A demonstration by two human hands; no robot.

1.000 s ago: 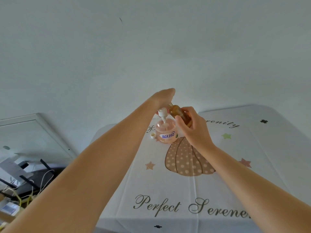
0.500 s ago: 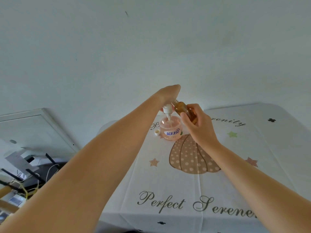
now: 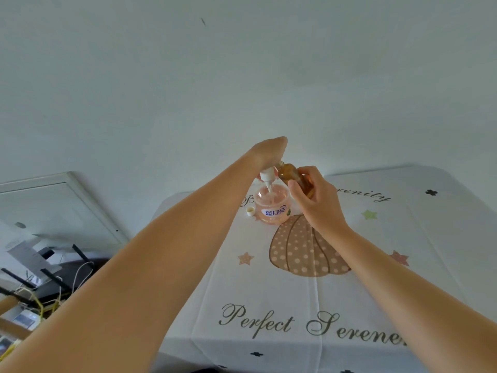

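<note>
Small amber translucent bottle (image 3: 291, 175) sits tilted in the right hand (image 3: 317, 203), whose fingers and thumb wrap its body. Its mouth points up and away from that hand, right under the left hand (image 3: 269, 154). The left hand is closed down over the white plastic pump head (image 3: 266, 178) of the squat pink translucent soap bottle (image 3: 273, 205), which stands on the table directly below it. The spout is hidden beneath the left hand, so I cannot tell whether it meets the amber mouth.

To fill well, the right hand should likely hold steady, with the mouth close against the spout before each stroke. The left hand should push slowly and straight down, so the pink bottle does not tip or skid on the white printed tablecloth (image 3: 403, 238). The pump should rise fully between strokes. Watch the level through the amber wall and stop short of the neck. A small white cap (image 3: 250, 211) lies on the cloth below and left of the left hand, just beside the pink bottle, within reach for closing.
</note>
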